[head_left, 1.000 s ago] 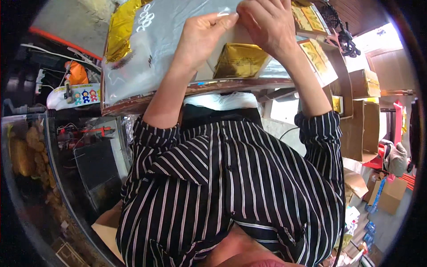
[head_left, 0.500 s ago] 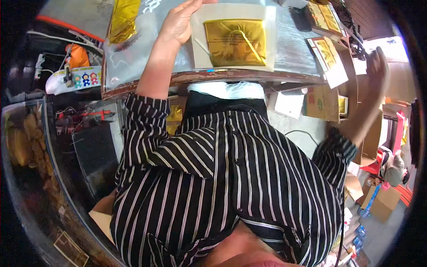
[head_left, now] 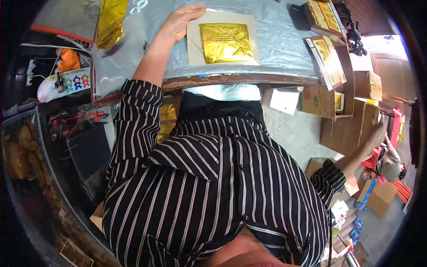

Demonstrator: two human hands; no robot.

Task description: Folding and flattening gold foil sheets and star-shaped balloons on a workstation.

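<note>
Left hand (head_left: 182, 20): fingers stretched over the far-left corner of the pale board (head_left: 194, 55); can't tell if you're pinching.
Board hold: press light and steady there, so it shouldn't skid on the desk (head_left: 284, 53).
Gold packet (head_left: 226, 42): on the board, just right of your left hand; keep fingers off the foil.
Right hand (head_left: 378, 131): blurred, well right of the left, near a cardboard box (head_left: 340, 135); grip unclear.
Change: right hand is farther back than half a second ago; left stays at the board.

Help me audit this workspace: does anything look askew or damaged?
The white-and-gold item by the table's right corner sits askew, appearing to jut past the front edge. That brown edge also looks worn and patchy.
</note>
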